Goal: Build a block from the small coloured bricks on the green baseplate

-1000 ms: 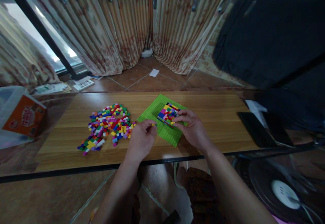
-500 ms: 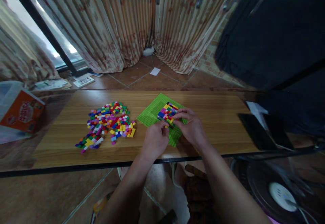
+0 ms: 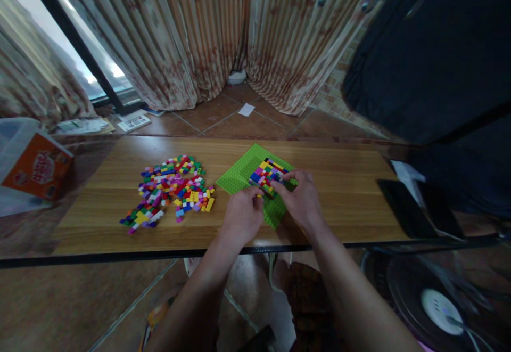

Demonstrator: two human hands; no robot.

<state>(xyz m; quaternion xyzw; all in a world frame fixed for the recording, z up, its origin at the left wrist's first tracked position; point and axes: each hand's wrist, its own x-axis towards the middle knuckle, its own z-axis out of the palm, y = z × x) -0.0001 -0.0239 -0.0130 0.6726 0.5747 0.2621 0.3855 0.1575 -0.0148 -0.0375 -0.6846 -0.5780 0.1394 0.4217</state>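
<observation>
A green studded baseplate [image 3: 241,173] lies on the wooden table [image 3: 343,181], carrying a block of small multicoloured bricks [image 3: 266,173]. My left hand [image 3: 242,214] rests on the plate's near edge, its fingertips pinched on a small yellow brick at the block's near side. My right hand [image 3: 302,198] lies on the plate just right of the block, fingers curled against the block's near right edge. A loose heap of small coloured bricks [image 3: 171,189] spreads on the table to the left of the plate.
An orange box [image 3: 34,168] inside a clear plastic tub stands at the table's far left. A black phone [image 3: 403,213] lies near the right end. Curtains hang behind the table, papers lie on the tiled floor, and a fan [image 3: 439,299] sits low at the right.
My left hand has moved right from beside the brick heap onto the baseplate, reaching the block's near side. My right hand has stayed by the block.
</observation>
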